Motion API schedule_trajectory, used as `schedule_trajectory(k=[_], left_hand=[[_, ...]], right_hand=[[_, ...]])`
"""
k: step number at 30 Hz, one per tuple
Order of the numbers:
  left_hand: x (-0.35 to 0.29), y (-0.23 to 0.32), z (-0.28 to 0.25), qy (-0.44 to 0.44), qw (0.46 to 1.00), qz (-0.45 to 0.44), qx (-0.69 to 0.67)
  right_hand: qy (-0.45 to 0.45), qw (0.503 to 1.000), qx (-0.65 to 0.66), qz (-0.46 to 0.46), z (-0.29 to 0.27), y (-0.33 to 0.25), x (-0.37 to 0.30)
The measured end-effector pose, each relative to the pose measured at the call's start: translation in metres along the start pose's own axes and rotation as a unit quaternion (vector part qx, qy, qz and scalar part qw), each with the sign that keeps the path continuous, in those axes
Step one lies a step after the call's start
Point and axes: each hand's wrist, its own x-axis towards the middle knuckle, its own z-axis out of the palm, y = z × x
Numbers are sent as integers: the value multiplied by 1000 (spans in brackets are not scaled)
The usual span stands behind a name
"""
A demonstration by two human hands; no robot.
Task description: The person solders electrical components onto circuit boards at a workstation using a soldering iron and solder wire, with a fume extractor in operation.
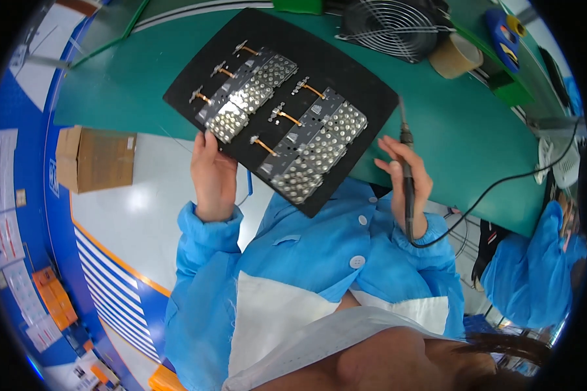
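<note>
My left hand grips the left near edge of a flat black board, which is tilted over the front of the bench. On the board lie two rows of dark circuit boards with many round metal domes, a left row and a right row. Several thin orange-brown flex strips stick out from their left sides. Beside the board's right edge, my right hand is closed round a soldering iron. Its thin tip points away from me, near the board's right corner.
A green bench top spreads around the board. At the back stand a fan with a wire guard and a tape roll. A black cord loops to the right. A cardboard box is at left; another person's blue sleeve shows at right.
</note>
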Motion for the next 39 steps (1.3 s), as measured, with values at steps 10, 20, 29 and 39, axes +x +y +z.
schedule_trajectory(k=[10, 20, 29, 39], left_hand=[[26, -5, -39, 119, 976, 182, 18], [210, 53, -20, 205, 937, 267, -90], [308, 11, 101, 219, 578, 17, 786], [333, -103, 155, 156, 908, 120, 370]], right_hand=[[60, 983, -171, -36, -137, 69, -42], [91, 977, -189, -23, -163, 83, -55], [112, 970, -216, -30, -147, 73, -41], [94, 957, -267, -59, -146, 64, -34]])
